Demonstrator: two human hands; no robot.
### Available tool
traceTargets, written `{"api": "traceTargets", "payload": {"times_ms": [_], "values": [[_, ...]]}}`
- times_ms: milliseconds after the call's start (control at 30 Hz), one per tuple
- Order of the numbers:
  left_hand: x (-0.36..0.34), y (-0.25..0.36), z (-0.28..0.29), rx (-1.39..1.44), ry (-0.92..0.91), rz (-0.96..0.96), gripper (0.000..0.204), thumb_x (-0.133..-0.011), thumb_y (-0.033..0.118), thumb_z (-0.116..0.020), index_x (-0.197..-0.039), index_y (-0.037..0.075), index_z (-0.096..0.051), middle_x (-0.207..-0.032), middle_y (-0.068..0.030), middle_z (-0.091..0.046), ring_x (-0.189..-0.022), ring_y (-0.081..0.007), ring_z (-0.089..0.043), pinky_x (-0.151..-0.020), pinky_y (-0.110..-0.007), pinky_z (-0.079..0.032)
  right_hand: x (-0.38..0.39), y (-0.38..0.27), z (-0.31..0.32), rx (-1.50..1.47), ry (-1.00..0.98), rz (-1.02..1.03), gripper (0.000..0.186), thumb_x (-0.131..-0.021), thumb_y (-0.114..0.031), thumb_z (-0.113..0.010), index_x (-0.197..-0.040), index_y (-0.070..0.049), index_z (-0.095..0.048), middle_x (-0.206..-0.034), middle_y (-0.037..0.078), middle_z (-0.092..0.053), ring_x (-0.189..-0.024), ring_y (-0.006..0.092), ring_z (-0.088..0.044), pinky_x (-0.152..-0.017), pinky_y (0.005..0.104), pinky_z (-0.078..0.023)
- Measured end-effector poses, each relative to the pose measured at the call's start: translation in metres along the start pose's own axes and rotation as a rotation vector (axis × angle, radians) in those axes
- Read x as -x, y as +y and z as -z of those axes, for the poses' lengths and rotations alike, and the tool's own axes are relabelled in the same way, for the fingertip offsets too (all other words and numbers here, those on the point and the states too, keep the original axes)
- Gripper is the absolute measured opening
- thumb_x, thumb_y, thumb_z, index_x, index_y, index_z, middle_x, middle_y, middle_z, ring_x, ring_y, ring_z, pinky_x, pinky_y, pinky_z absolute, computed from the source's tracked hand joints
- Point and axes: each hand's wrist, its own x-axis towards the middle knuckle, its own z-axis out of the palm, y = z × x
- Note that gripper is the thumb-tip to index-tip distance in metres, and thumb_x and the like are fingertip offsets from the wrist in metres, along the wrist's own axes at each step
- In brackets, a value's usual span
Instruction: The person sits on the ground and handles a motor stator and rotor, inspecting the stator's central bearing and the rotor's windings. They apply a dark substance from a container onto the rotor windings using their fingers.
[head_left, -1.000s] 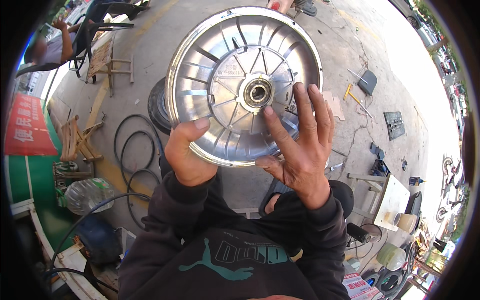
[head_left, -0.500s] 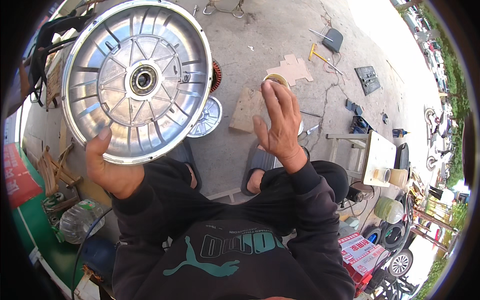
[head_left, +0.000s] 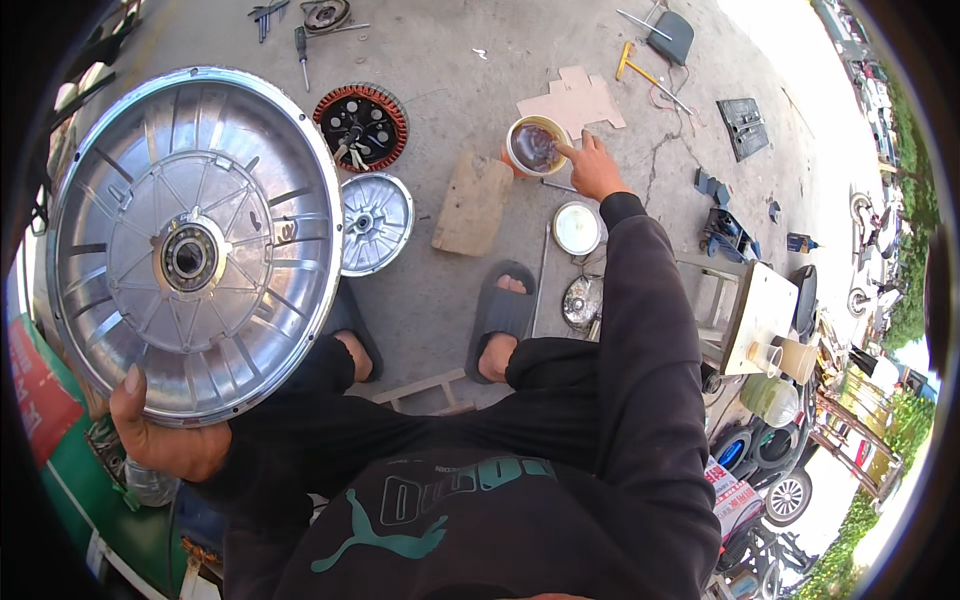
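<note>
My left hand (head_left: 170, 440) grips the lower rim of a large silver wheel-hub housing (head_left: 120, 260). Its thumb lies over the rim and the other fingers are mostly hidden underneath. The dished inside, with a bearing (head_left: 188, 258) at its centre, faces up. Out ahead, my right hand (head_left: 598, 168) stretches to a round tub (head_left: 513, 150) of brownish grease. The index finger points in over the tub's right edge, touching or just above the grease; I cannot tell which. Nothing is visibly held in this hand.
A stator with red-orange windings (head_left: 400, 125) and a silver hub cover (head_left: 395, 240) lie right of the housing. Beside the tub are a wooden block (head_left: 470, 205), cardboard (head_left: 595, 95) and a white round lid (head_left: 577, 228). A small table (head_left: 770, 310) stands at the right.
My right hand has moved forward to the grease tub and now points a finger into it. The housing in my left hand has shifted lower and to the left in view.
</note>
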Motion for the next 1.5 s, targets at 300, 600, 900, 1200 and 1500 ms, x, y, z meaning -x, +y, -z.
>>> {"api": "traceTargets", "payload": {"times_ms": [300, 600, 900, 1200, 1500], "values": [[-0.003, -0.005, -0.005, 0.005, 0.001, 0.039, 0.074, -0.081, 0.027, -0.063, -0.144, -0.005, -0.040, -0.136, -0.0228, -0.052, -0.122, -0.0376, -0.054, -0.101, -0.054, -0.046, -0.014, -0.007, -0.005, 0.120, -0.117, 0.052, 0.056, -0.082, -0.006, -0.062, -0.133, -0.030, -0.064, -0.163, 0.017, -0.024, -0.148, 0.0429, -0.025, -0.115, 0.0517, -0.033], [-0.006, -0.003, 0.013, 0.070, -0.108, 0.071, 0.069, -0.085, 0.026, -0.063, -0.142, -0.006, -0.041, -0.137, -0.0225, -0.054, -0.123, -0.0377, -0.055, -0.102, -0.055, -0.046, -0.009, -0.005, -0.009, 0.109, -0.070, 0.041, 0.040, -0.084, -0.011, -0.062, -0.118, -0.029, -0.073, -0.160, 0.015, -0.030, -0.149, 0.0384, -0.025, -0.116, 0.0514, -0.030], [-0.003, -0.005, 0.003, 0.033, -0.075, 0.031, 0.071, -0.083, 0.023, -0.062, -0.143, -0.007, -0.039, -0.135, -0.0238, -0.054, -0.121, -0.0367, -0.056, -0.102, -0.052, -0.047, -0.009, -0.019, -0.008, 0.124, -0.067, 0.008, 0.024, -0.086, -0.017, -0.063, -0.105, -0.021, -0.077, -0.163, 0.013, -0.025, -0.152, 0.0380, -0.018, -0.119, 0.0543, -0.023], [-0.008, -0.005, 0.017, 0.085, -0.176, 0.061, 0.063, -0.086, 0.026, -0.062, -0.138, -0.006, -0.046, -0.133, -0.0216, -0.057, -0.120, -0.0362, -0.057, -0.102, -0.054, -0.046, -0.014, -0.028, -0.017, 0.066, -0.074, -0.032, 0.023, -0.080, -0.017, -0.068, -0.100, -0.011, -0.078, -0.163, 0.016, -0.025, -0.150, 0.0445, -0.018, -0.117, 0.0592, -0.025], [0.008, -0.007, -0.006, 0.120, -0.105, 0.111, 0.065, -0.082, 0.021, -0.061, -0.137, -0.009, -0.045, -0.129, -0.0233, -0.058, -0.116, -0.0343, -0.060, -0.101, -0.049, -0.049, -0.020, -0.045, 0.026, -1.004, 0.051, -0.282, 0.039, -0.078, -0.001, -0.055, -0.111, -0.004, -0.074, -0.163, 0.022, -0.021, -0.149, 0.0445, -0.020, -0.118, 0.0459, -0.028]]}}
